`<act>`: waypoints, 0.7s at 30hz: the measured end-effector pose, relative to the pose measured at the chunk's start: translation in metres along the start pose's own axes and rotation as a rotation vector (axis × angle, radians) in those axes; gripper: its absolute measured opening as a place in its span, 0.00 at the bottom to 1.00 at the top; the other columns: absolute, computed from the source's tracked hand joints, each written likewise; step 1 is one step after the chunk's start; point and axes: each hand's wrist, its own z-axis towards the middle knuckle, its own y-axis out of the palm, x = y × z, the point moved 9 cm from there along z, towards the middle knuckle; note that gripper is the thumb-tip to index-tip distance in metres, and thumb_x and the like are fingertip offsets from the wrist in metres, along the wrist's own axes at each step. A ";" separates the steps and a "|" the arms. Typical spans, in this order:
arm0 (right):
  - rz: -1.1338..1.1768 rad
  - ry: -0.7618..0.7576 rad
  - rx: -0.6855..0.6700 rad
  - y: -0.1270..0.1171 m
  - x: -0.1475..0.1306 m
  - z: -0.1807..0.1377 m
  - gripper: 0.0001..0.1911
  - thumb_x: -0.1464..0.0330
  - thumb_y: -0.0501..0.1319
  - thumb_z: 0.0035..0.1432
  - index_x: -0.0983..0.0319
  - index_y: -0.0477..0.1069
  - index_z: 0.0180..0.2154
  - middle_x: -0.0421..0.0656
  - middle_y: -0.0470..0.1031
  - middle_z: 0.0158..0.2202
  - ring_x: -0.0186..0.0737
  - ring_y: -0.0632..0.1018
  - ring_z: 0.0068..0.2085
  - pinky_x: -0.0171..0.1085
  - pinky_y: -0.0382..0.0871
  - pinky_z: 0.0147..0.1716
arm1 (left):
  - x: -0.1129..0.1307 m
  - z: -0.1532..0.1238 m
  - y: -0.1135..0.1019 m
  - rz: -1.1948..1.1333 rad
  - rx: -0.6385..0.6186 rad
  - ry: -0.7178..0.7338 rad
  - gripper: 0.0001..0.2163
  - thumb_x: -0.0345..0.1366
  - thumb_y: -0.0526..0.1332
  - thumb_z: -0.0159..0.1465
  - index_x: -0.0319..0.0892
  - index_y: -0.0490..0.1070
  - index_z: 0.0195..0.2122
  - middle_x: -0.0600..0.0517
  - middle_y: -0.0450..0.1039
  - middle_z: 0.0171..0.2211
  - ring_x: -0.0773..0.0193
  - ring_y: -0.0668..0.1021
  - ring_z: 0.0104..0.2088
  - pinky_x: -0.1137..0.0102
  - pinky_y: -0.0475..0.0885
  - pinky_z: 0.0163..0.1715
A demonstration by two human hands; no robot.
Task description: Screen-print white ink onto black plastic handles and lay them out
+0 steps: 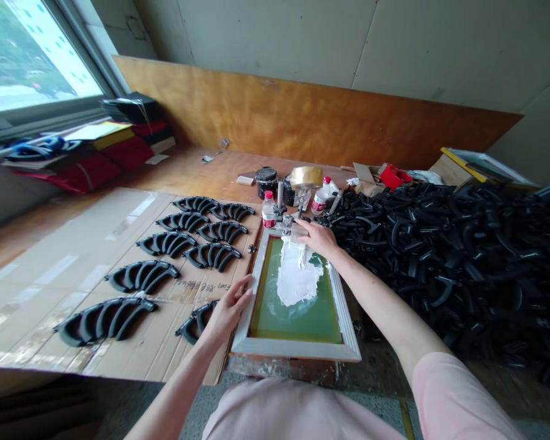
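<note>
A silver-framed printing screen (297, 349) lies before me, its mesh (266, 318) green. A thick patch of white ink (297, 278) covers the upper middle of the mesh. At the screen's far end my right hand (318, 237) is closed on a small pale squeegee (297, 233), at the top of the ink. My left hand (231, 305) is at the screen's left side, fingers apart, with nothing visible in it; whether it presses on the frame I cannot tell. Beneath that hand sits a black curved, ribbed part (193, 326), partly covered.
Several black curved parts (142, 275) stand in rows on flattened cardboard (87, 244) to the left. A large heap of black parts (440, 263) fills the right. Behind the screen are red-capped bottles (268, 211), a black jar (266, 181) and a tape roll (307, 177).
</note>
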 end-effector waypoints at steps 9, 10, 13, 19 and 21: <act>0.151 0.429 0.160 0.018 0.118 -0.080 0.16 0.61 0.53 0.62 0.62 0.71 0.46 0.46 0.76 0.35 0.43 0.76 0.36 0.39 0.67 0.38 | 0.151 0.025 -0.001 -0.228 0.080 0.420 0.24 0.56 0.54 0.60 0.41 0.72 0.43 0.49 0.76 0.39 0.63 0.77 0.36 0.72 0.73 0.32; 0.162 0.352 0.086 0.038 0.104 -0.086 0.17 0.60 0.56 0.61 0.62 0.69 0.48 0.46 0.76 0.36 0.42 0.76 0.37 0.39 0.67 0.39 | 0.161 0.031 0.003 -0.243 0.064 0.435 0.24 0.57 0.54 0.60 0.41 0.72 0.43 0.48 0.77 0.38 0.63 0.78 0.36 0.72 0.73 0.32; 0.100 0.083 -0.050 0.077 0.052 -0.096 0.24 0.61 0.63 0.56 0.60 0.65 0.54 0.46 0.74 0.44 0.44 0.74 0.46 0.41 0.66 0.45 | 0.164 0.042 0.008 -0.308 0.097 0.447 0.25 0.58 0.51 0.62 0.42 0.68 0.46 0.49 0.77 0.35 0.64 0.78 0.35 0.73 0.74 0.31; -0.035 -0.063 -0.018 0.069 -0.032 -0.112 0.06 0.65 0.60 0.61 0.59 0.73 0.39 0.44 0.71 0.37 0.42 0.71 0.41 0.40 0.64 0.42 | 0.028 0.015 0.071 -0.245 -0.178 -0.087 0.30 0.59 0.56 0.59 0.39 0.68 0.51 0.40 0.77 0.42 0.57 0.80 0.36 0.68 0.74 0.28; -0.021 -0.247 -0.013 0.068 -0.079 -0.132 0.07 0.64 0.58 0.63 0.59 0.73 0.39 0.44 0.70 0.36 0.42 0.71 0.41 0.40 0.64 0.42 | -0.021 -0.004 0.080 -0.263 -0.197 -0.225 0.28 0.59 0.57 0.58 0.39 0.70 0.48 0.39 0.77 0.43 0.54 0.80 0.40 0.67 0.75 0.29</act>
